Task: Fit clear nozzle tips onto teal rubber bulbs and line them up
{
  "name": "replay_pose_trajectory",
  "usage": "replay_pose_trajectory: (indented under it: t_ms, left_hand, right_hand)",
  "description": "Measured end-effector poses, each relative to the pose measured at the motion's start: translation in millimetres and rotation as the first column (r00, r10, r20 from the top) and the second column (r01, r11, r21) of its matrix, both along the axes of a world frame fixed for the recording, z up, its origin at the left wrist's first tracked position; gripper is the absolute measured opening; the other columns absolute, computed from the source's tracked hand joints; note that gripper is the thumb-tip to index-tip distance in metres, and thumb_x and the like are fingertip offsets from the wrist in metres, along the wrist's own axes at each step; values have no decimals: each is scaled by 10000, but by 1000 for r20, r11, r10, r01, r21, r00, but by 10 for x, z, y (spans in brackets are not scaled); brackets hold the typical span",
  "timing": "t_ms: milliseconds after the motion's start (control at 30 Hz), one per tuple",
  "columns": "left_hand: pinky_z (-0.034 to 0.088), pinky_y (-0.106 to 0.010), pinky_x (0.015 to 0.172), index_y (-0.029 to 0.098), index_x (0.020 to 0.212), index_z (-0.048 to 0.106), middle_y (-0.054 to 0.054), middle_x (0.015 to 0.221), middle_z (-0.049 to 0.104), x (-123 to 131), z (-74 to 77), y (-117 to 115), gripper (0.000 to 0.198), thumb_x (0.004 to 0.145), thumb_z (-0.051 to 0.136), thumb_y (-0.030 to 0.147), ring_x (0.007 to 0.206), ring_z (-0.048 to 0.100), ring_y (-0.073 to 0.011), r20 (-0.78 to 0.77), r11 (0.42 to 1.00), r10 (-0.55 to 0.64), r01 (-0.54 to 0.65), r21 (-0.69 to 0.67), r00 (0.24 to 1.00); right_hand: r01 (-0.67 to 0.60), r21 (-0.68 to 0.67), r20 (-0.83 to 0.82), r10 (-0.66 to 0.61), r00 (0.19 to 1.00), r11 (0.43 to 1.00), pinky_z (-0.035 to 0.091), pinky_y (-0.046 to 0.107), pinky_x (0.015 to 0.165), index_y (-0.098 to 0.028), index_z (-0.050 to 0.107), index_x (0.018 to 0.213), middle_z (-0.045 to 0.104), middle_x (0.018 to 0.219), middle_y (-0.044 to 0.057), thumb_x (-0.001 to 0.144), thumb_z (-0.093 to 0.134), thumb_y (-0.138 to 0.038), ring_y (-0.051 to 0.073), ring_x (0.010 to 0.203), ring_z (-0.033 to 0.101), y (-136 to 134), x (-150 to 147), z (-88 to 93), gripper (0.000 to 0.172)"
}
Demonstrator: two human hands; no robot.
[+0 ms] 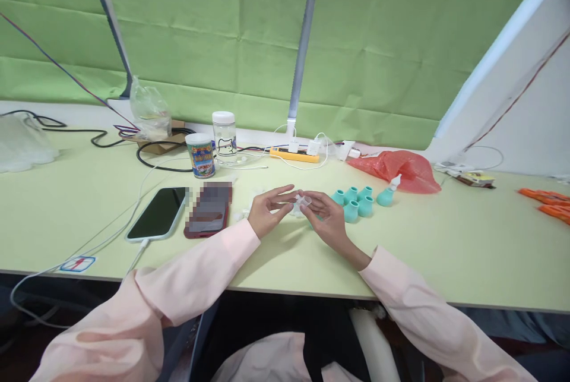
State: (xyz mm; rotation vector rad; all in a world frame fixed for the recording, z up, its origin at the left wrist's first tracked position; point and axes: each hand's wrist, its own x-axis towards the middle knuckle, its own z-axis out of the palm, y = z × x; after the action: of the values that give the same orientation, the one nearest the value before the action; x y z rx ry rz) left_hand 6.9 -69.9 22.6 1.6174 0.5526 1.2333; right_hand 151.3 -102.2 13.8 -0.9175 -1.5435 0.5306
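Clear plastic piece point(301, 200) is held over the table point(445, 239), just left of the teal bulbs point(354, 202). Further left of the bulbs, the left hand point(268, 211) pinches one end, spare fingers spread. The right hand point(328, 220), just beside the bulbs, pinches the other end. The step looks like working the piece between both hands, and the next move calls for a fine, steady pinch. Its long axis seems to run left-right, but where it points is too small to tell.
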Motion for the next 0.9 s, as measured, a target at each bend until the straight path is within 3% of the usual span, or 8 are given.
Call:
replay_pose_trajectory:
  t_ms: [233,500,733,900]
  left_hand:
    - [481,-340,758,109,806,620,-97,849,638,19,-26,56,343,527,663,304,798,591,-212,0,993,96,-96,-71,995]
    - [483,-332,763,104,846,617,-87,840,641,25,-38,35,352,551,651,292,789,595,-207,22,987,139,-136,-84,990]
    - [484,-308,711,138,728,658,-65,788,652,16,-10,33,220,561,643,280,750,599,-201,23,987,164,-163,-12,986]
    - [477,-285,648,144,710,660,-71,759,644,-5,-22,67,158,571,644,217,719,592,-180,55,992,103,-106,65,993]
  right_hand:
    - [-27,3,-16,27,1000,1000,499,332,734,-211,499,930,583,1000,54,682,543,-269,183,872,570,-3,-15,-8,258]
    - [-44,2,-1,44,999,999,499,321,731,-207,500,929,584,999,56,687,542,-250,176,873,570,-16,-21,-1,250]
    - [-80,-15,-9,80,997,997,495,337,730,-206,486,920,585,996,58,690,544,-249,181,860,575,-21,-8,11,241]
    - [-161,-91,-75,155,985,983,502,351,700,-202,461,938,568,1024,69,706,530,-264,175,836,579,-8,3,11,251]
